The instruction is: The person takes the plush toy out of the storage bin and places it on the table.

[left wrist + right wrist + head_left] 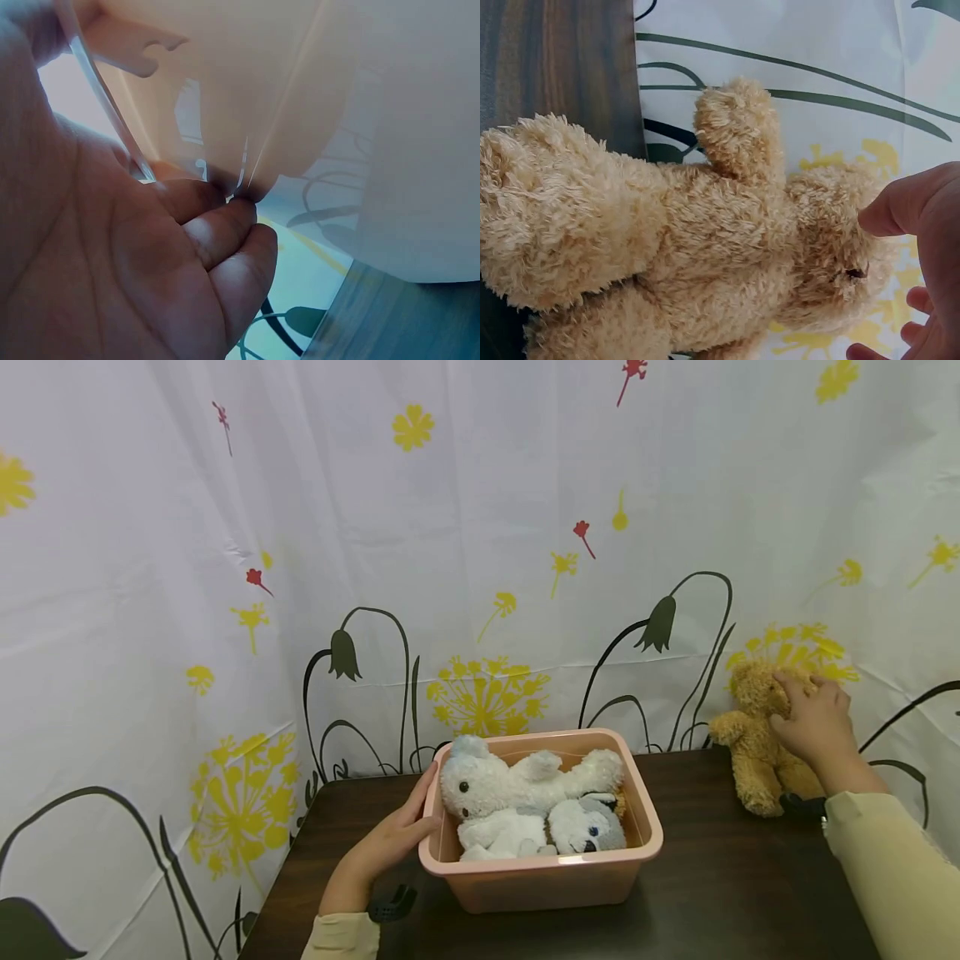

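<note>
A pink plastic bin (540, 885) stands on the dark table with several plush toys in it. My left hand (393, 839) holds its left rim, thumb over the edge; in the left wrist view the fingers (232, 240) curl against the outer wall. Inside, a white plush animal (517, 785) with a bluish head lies on its side. Beside it a grey-and-white husky plush (588, 827) shows its face. At the right a brown teddy bear (753, 760) sits upright against the curtain. My right hand (821, 722) is at its head, with the thumb (889, 214) on or close to the fur and the fingers spread.
Behind the table (720, 877) hangs a white curtain (480, 527) printed with flowers, close to the back edge. Dark wooden tabletop lies between the bin and the teddy bear. A dark band (802, 806) is on the right wrist, another (393, 903) on the left.
</note>
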Motion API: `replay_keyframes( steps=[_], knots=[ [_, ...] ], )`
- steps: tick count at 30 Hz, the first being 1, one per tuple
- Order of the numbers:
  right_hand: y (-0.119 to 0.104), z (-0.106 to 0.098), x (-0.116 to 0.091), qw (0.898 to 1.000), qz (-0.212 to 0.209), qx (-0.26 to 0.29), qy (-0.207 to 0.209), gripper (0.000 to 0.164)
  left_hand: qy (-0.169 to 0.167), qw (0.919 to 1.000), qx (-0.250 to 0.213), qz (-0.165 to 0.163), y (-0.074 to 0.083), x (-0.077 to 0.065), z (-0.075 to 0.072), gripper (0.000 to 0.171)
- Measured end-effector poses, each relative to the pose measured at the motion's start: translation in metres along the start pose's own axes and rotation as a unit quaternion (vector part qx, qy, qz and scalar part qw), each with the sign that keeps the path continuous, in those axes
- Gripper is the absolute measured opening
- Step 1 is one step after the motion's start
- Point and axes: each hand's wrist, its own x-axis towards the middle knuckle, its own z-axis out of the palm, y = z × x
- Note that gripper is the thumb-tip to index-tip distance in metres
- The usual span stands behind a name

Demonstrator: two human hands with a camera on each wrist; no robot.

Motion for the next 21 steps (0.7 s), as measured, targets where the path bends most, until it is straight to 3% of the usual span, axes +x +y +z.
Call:
replay_keyframes(
  steps=[7, 11, 16, 21],
  knots=[
    [0.002, 0.006, -0.007, 1.000, -0.002, 0.016, -0.012, 0.081, -0.005, 1.0000, 0.000, 0.004, 0.000, 0.000, 0.000, 0.086],
    [-0.010, 0.005, -0.008, 0.999, -0.016, 0.028, 0.012, 0.078, -0.004, 1.0000, 0.004, 0.005, -0.001, -0.002, 0.000, 0.087],
    [-0.045, -0.007, -0.005, 0.996, -0.048, 0.052, 0.061, 0.074, 0.000, 1.0000, 0.003, 0.002, 0.000, -0.002, -0.002, 0.086],
    [-0.098, -0.023, -0.009, 0.990, -0.052, 0.097, 0.092, 0.073, -0.004, 1.0000, 0.002, 0.004, 0.003, -0.001, -0.001, 0.086]
  ],
)
